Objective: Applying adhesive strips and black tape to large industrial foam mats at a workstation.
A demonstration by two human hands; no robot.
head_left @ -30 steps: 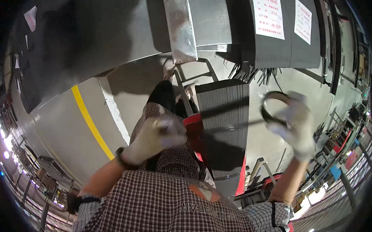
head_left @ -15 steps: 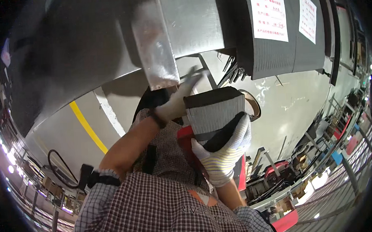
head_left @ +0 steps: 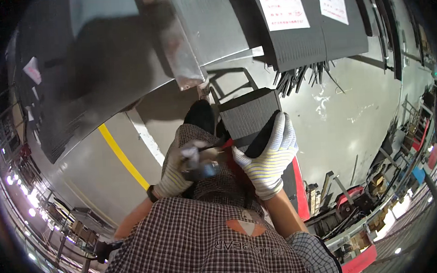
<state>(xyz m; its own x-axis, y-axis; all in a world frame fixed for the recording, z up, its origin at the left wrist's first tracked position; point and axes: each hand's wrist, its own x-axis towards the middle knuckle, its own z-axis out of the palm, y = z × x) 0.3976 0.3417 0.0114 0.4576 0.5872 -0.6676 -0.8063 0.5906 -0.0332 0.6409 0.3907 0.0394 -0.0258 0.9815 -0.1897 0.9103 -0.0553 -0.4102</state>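
Note:
My right hand (head_left: 271, 166), in a striped knit glove, grips a thick stack of thin dark grey sheets (head_left: 252, 116) from its near right side. The stack stands tilted over my lap, its ribbed edge toward me. To the left, my gloved left hand (head_left: 174, 175) is blurred by motion. Its fingers are curled around a small dark object (head_left: 198, 167) with a shiny bluish part; its kind is too smeared to tell. This object is apart from the stack, on its near left side.
A dark metal table (head_left: 108, 58) fills the far left, with a worn metal bar (head_left: 178, 55) at its edge. Larger stacks of dark sheets (head_left: 302, 47) bear white labels. Black strips (head_left: 299, 79) hang beneath them. A yellow line (head_left: 124, 157) crosses the floor. Racks (head_left: 377, 188) stand right.
My left hand has drawn back from beyond the stack toward my lap, and a dark object now shows in it. My right hand still grips the stack. The view has shifted slightly.

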